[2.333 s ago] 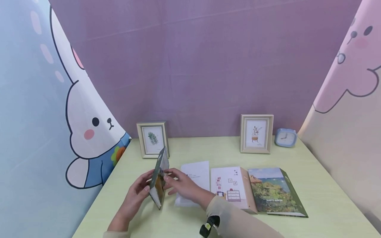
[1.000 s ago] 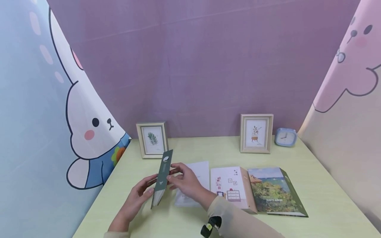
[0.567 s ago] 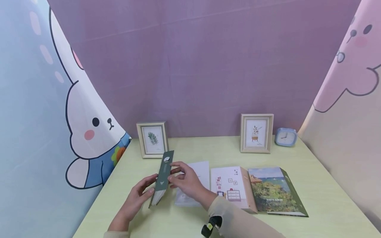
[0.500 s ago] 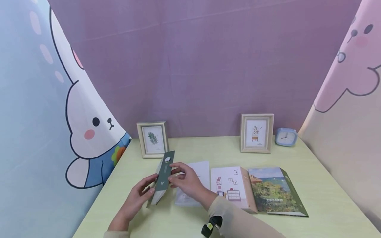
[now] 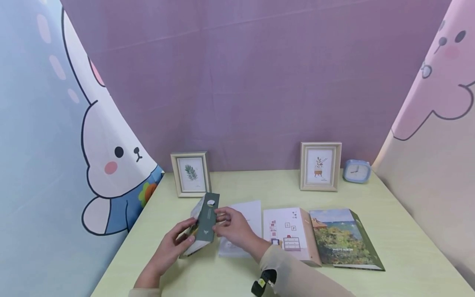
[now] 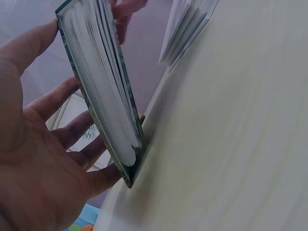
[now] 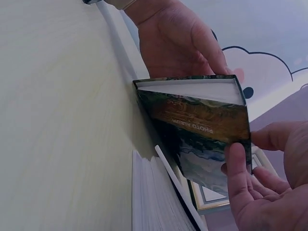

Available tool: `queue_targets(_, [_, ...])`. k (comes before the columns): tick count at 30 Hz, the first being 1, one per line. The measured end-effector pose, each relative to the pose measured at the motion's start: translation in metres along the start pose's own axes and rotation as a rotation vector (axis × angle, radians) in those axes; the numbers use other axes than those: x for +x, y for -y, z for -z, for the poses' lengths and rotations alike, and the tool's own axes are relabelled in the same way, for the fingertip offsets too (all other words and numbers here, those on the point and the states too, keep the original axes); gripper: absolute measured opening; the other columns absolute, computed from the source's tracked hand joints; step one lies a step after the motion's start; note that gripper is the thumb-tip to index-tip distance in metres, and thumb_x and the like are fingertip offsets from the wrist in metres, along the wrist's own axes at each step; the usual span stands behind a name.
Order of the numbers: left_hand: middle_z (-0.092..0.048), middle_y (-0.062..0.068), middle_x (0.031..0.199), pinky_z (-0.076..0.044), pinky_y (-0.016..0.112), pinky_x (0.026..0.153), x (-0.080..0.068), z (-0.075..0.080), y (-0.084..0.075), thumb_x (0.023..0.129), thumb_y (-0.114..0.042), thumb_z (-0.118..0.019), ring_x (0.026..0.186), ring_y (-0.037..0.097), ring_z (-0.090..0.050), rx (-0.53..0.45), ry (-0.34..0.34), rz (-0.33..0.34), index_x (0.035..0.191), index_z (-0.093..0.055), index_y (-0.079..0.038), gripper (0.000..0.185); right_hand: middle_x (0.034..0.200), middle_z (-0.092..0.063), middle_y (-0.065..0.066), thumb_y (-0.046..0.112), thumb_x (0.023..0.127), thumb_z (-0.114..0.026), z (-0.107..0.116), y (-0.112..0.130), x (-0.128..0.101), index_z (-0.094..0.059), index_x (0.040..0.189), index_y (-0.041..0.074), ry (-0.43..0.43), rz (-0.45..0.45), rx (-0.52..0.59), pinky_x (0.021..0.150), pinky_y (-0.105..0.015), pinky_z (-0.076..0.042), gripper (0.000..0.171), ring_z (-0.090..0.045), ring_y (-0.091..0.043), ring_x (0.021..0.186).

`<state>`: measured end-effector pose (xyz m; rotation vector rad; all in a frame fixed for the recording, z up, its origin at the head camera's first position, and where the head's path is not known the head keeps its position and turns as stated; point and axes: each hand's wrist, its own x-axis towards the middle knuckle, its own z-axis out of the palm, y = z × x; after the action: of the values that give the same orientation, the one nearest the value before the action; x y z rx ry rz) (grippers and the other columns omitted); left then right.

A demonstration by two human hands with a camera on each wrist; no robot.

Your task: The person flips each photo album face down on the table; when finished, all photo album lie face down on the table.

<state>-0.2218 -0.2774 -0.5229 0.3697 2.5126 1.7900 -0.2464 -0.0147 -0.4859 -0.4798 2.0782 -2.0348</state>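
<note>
A small photo album [image 5: 208,220] with a dark green spine and painted covers is tilted above the table between both hands. The left hand [image 5: 168,249] holds its left side, thumb near the spine and fingers spread along the cover, as the left wrist view shows with the page edges [image 6: 98,84] facing the camera. At the spine, the right hand [image 5: 239,231] pinches the album between thumb and fingers. In the right wrist view the printed cover [image 7: 197,127] shows its title upside down. A white-covered book [image 5: 248,212] lies partly hidden under the right forearm.
Right of it lie a book with a furniture drawing [image 5: 285,227] and another photo album [image 5: 341,239]. Behind stand a leaf picture frame [image 5: 191,173], a potted-plant picture frame [image 5: 320,167] and a blue clock [image 5: 357,171]. A black watch [image 5: 264,281] is on the right wrist.
The album has turned so its green spine faces up instead of its painted cover facing right. It leans further left and its top sits lower. Both hands stay nearly in place.
</note>
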Motion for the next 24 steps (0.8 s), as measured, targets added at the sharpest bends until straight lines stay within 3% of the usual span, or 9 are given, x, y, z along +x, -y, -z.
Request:
queue_targets(4, [-0.045, 0.010, 0.161, -0.030, 0.072, 0.116, -0.001, 0.000, 0.002, 0.100, -0.024, -0.074, 0.149, 0.043, -0.036, 0.055, -0.009, 0.010, 0.150, -0.056, -0.019, 0.053, 0.114, -0.071, -0.009, 0.002, 0.085, -0.079, 0.000, -0.004, 0.000, -0.063, 0.137, 0.003, -0.010, -0.031, -0.112, 0.075, -0.030, -0.062, 0.055, -0.068, -0.019, 0.093])
queue_targets(8, [-0.045, 0.011, 0.160, -0.032, 0.069, 0.117, -0.001, -0.001, 0.003, 0.099, -0.028, -0.075, 0.148, 0.043, -0.038, 0.092, -0.008, 0.030, 0.150, -0.056, -0.021, 0.055, 0.123, -0.065, -0.009, 0.003, 0.085, -0.082, -0.002, -0.006, -0.002, -0.064, 0.136, 0.003, -0.033, -0.048, -0.207, 0.068, -0.029, -0.060, 0.055, -0.066, -0.015, 0.091])
queue_targets(14, [-0.048, 0.005, 0.158, -0.032, 0.061, 0.120, -0.001, -0.001, 0.001, 0.095, -0.038, -0.079, 0.150, 0.038, -0.036, 0.197, -0.019, 0.067, 0.148, -0.060, -0.023, 0.058, 0.122, -0.058, -0.016, 0.000, 0.081, -0.086, -0.003, -0.011, -0.003, -0.062, 0.137, -0.006, -0.022, -0.024, -0.304, 0.064, -0.026, -0.059, 0.061, -0.065, -0.012, 0.085])
queue_targets(24, [-0.049, 0.005, 0.158, -0.024, 0.063, 0.123, 0.001, 0.002, 0.004, 0.091, -0.040, -0.082, 0.152, 0.040, -0.033, 0.265, -0.010, 0.077, 0.145, -0.062, -0.024, 0.060, 0.116, -0.053, -0.017, -0.004, 0.078, -0.087, -0.005, -0.012, -0.001, -0.058, 0.139, -0.013, 0.040, -0.007, -0.371, 0.069, -0.020, -0.059, 0.068, -0.063, -0.009, 0.082])
